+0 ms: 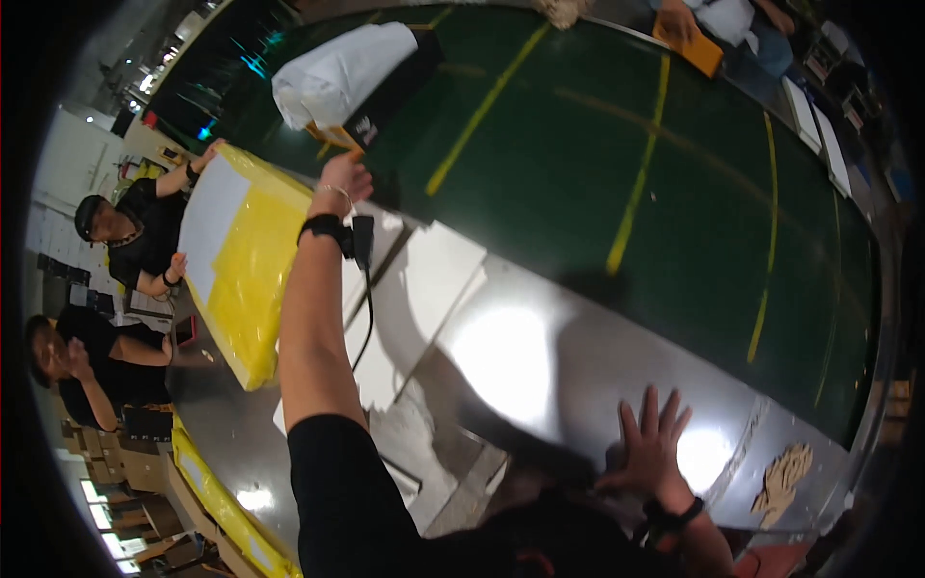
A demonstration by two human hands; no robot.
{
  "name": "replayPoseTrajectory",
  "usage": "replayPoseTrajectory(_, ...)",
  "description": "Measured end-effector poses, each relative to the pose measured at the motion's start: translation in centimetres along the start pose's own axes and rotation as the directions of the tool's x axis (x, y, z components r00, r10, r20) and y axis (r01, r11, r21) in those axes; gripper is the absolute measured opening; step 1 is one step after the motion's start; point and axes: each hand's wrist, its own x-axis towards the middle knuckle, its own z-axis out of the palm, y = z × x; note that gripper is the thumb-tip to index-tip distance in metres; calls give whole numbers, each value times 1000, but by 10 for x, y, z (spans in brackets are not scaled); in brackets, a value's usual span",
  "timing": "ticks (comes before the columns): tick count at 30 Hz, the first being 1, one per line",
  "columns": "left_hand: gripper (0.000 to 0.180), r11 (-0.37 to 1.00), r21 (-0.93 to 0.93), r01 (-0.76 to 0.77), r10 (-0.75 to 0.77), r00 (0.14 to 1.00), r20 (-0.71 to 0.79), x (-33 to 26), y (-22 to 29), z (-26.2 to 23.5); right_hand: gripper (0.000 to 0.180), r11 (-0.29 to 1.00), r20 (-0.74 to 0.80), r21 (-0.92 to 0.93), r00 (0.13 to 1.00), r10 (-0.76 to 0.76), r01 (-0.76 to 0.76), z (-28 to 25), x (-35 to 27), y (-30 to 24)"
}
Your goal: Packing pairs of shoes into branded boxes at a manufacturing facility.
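Observation:
My left hand (pixel 347 179) reaches far forward to the edge of the green belt, its fingers curled. It is right at the orange edge of a dark box (pixel 397 94). Whether it grips that edge is hidden. On the box lies a bulky white wrapped bundle (pixel 337 72). My right hand (pixel 652 451) is spread wide, fingers apart, over the shiny metal table (pixel 597 337), holding nothing. Left of my left forearm is a large yellow plastic-wrapped package (pixel 255 250) with a white panel. A person (pixel 130 231) across the table has hands on its far side.
The green conveyor belt (pixel 549 164) with yellow lines runs along the far side. White sheets (pixel 424 289) lie beside my left arm. Crumpled brown paper (pixel 782 482) sits at the right. Another person (pixel 82 366) is at the left. A hand (pixel 677 21) holds an orange box (pixel 699 50) across the belt.

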Motion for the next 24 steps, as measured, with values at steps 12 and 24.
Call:
replayPoseTrajectory(12,52,998,-62,-6,-5,987,-162,16,16,-1,126,1000,-33,10,999,-21,21,33,-11,14)
replayPoseTrajectory(24,39,971,-211,-111,68,977,-200,16,16,93,142,991,32,132,999,-21,17,1,-12,-1)
